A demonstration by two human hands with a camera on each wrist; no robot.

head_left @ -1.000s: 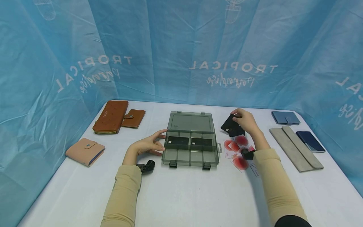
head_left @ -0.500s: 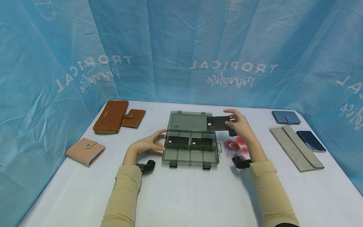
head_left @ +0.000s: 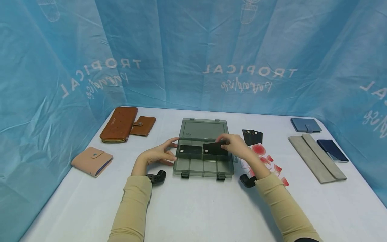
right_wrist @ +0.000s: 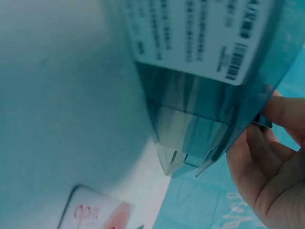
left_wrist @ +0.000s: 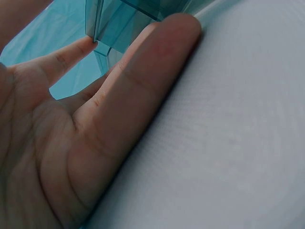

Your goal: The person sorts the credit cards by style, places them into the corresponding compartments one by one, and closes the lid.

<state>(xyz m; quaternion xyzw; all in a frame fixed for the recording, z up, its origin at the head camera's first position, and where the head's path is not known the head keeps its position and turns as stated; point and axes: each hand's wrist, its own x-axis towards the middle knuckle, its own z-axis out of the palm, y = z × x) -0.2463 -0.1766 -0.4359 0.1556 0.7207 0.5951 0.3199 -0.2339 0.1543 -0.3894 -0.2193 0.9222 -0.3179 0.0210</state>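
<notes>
A clear grey-green plastic compartment box (head_left: 203,174) lies on the white table, its lid (head_left: 205,126) folded back. My left hand (head_left: 158,154) touches the box's left side with extended fingers; the left wrist view shows fingertips (left_wrist: 90,42) at a corner. My right hand (head_left: 239,146) pinches a black card (head_left: 213,148) by its right end, tilted over the back right compartment. In the right wrist view, a card corner (right_wrist: 263,122) shows between thumb and fingers beyond the box wall. Another black card (head_left: 189,150) lies in the back left compartment.
Right of the box lie several black cards (head_left: 253,137) and red-and-white cards (head_left: 258,149). Brown wallets (head_left: 119,123) (head_left: 143,126) and a pink wallet (head_left: 92,161) are at left. A blue wallet (head_left: 306,125), grey pouch (head_left: 317,158) and navy holder (head_left: 332,150) sit at right.
My right hand has lifted a black card from the pile on the right and carried it left to the box's back right compartment. The left hand stays at the box.
</notes>
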